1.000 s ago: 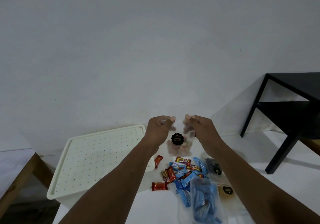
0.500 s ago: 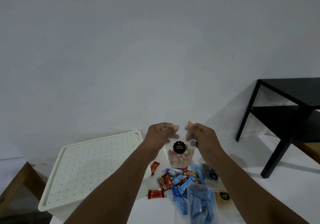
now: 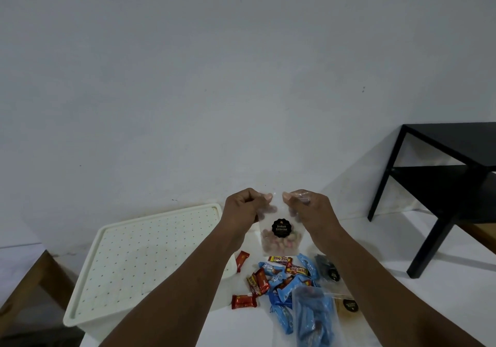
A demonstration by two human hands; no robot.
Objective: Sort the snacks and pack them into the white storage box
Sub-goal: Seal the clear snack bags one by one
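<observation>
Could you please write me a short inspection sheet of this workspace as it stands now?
Surface: white tabletop, with snacks lying loose on it.
Job's things: white storage box at the left, dotted lid on; clear biscuit pouch held up above the pile; red bars, blue wrapped snacks, clear bag of blue packs, dark pouch and pale pouch in a pile.
Clutter: nothing seen.
Hands: left hand and right hand each pinch the biscuit pouch's top edge.
Cables: nothing seen.
Surroundings: plain wall; black side table at the right; wooden edge at the left.
</observation>
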